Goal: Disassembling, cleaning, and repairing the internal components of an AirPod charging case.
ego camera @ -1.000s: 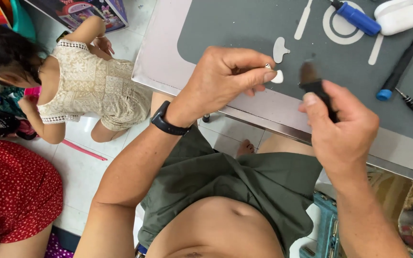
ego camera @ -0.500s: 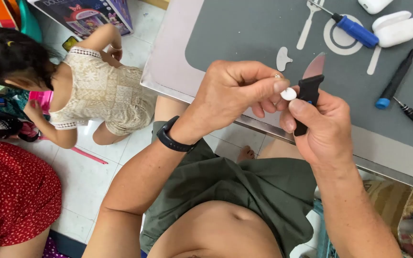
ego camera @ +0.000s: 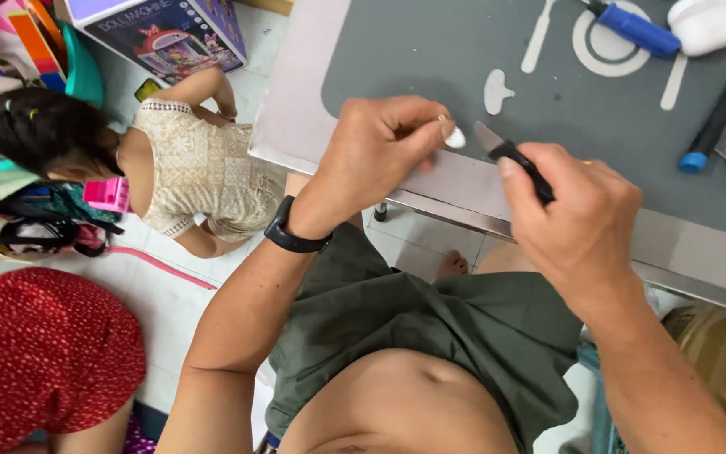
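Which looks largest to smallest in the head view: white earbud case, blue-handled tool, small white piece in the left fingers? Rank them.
1. Blue-handled tool and white earbud case: about alike, both cut off by the frame.
2. Small white piece, clearly smallest.

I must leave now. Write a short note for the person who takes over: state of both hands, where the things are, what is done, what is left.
Left hand: pinches a small white piece at the fingertips, above the table edge.
Right hand: grips a black-handled knife, blade tip pointing at the white piece, close to it but apart.
On the grey mat: blue-handled tool, white earbud case, black screwdriver.
Done: piece and knife are in hand.
Left: the blade is not yet on the piece.
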